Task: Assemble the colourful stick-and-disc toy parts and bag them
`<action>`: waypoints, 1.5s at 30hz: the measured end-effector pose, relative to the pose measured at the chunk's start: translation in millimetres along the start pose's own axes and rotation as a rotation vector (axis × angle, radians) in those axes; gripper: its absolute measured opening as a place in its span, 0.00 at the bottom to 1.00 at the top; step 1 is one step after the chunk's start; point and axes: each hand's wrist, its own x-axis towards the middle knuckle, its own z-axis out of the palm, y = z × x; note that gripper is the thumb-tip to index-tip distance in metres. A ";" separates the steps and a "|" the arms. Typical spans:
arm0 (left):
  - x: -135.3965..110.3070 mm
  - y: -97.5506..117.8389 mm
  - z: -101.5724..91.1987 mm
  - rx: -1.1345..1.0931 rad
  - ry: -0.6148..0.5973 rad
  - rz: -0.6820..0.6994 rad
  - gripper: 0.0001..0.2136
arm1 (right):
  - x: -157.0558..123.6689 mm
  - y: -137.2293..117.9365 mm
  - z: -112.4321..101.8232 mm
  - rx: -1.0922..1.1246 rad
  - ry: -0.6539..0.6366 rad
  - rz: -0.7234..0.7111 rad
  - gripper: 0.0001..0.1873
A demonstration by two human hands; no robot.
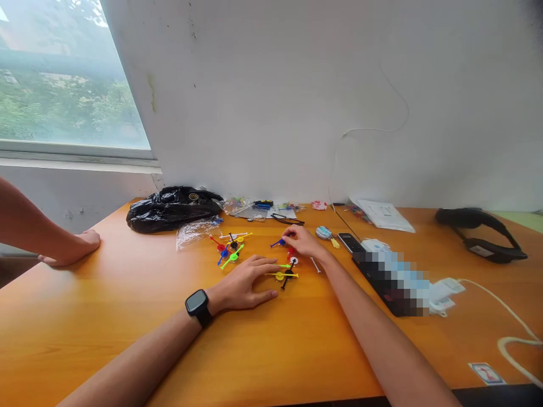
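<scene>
My left hand [246, 281], with a black smartwatch [198, 306] on the wrist, lies flat on the orange table [127, 316] with fingers stretched out. Its fingertips touch a small assembly of coloured plastic sticks and discs [285, 273] in yellow, black and white. My right hand [302, 241] is closed in a pinch on a small blue stick piece [279, 243]. A second cluster of red, blue, green and yellow stick pieces [230, 249] lies just beyond my left hand. A loose white stick [315, 264] lies by my right wrist.
A black plastic bag [172, 207] and clear wrappers [195, 232] sit at the back. Another person's hand [74, 249] rests on the table's left edge. To the right lie a phone [350, 242], papers [384, 215], a black headset [481, 234] and a white cable [513, 333].
</scene>
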 end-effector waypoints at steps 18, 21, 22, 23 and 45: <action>0.3 0.2 0.6 0.009 0.004 0.007 0.29 | 52.1 -4.9 -24.3 0.025 -0.410 0.277 0.08; 1.1 0.2 0.4 0.009 -0.005 0.005 0.29 | 58.4 -4.2 -30.8 0.048 -0.496 0.302 0.10; 1.3 -0.1 0.5 0.009 -0.007 0.008 0.29 | 58.2 -3.3 -32.7 0.060 -0.519 0.301 0.11; 1.5 -0.5 0.8 0.009 -0.008 0.011 0.29 | 57.6 -2.4 -34.3 0.070 -0.535 0.296 0.12; 1.9 -3.1 4.0 0.051 -0.014 0.014 0.29 | 17.8 -20.6 -43.6 -0.355 -0.033 0.170 0.13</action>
